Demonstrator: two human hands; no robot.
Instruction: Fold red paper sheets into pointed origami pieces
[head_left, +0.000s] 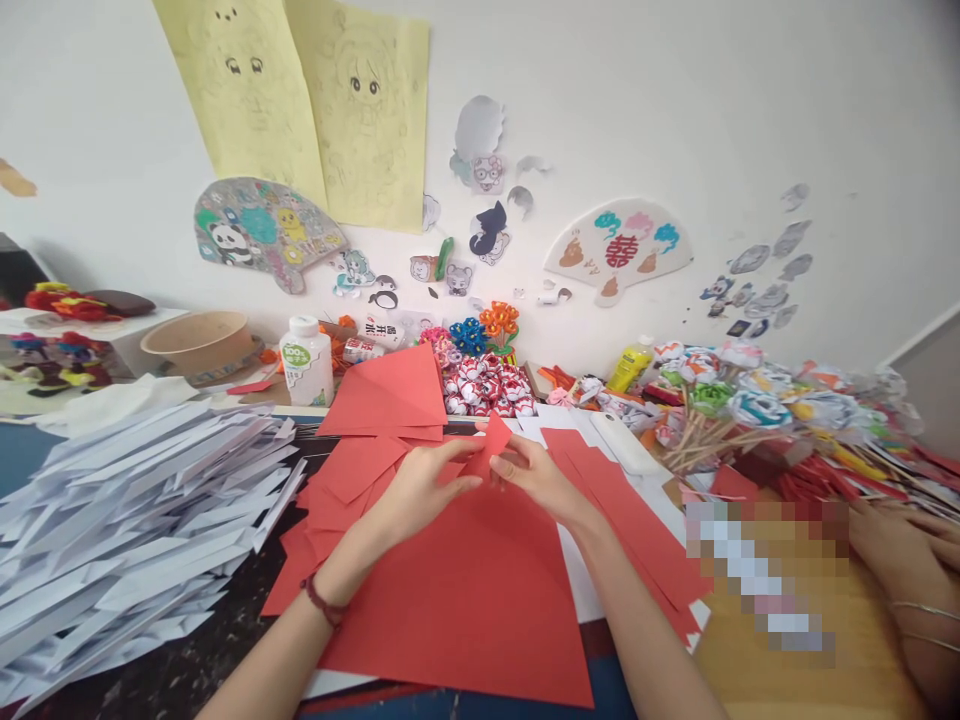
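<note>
Between my two hands, above the middle of the table, is a small folded piece of red paper [495, 437] with a pointed top. My left hand [424, 485] pinches its left side, thumb and fingers closed on it. On the other side my right hand [541, 480] grips it with the thumb in front. Under both hands lies a large sheet of red paper [465, 600]. Left of it are overlapping cut red sheets [352, 490], and behind them a stack of red paper [386, 395].
A big heap of folded white paper strips [142, 540] covers the left. Red strips [622, 510] lie at right, near a white phone-like object [622, 443]. Behind stand a white bottle [306, 365] and paper flowers on sticks [712, 400]. Another person's hand [892, 545] rests far right.
</note>
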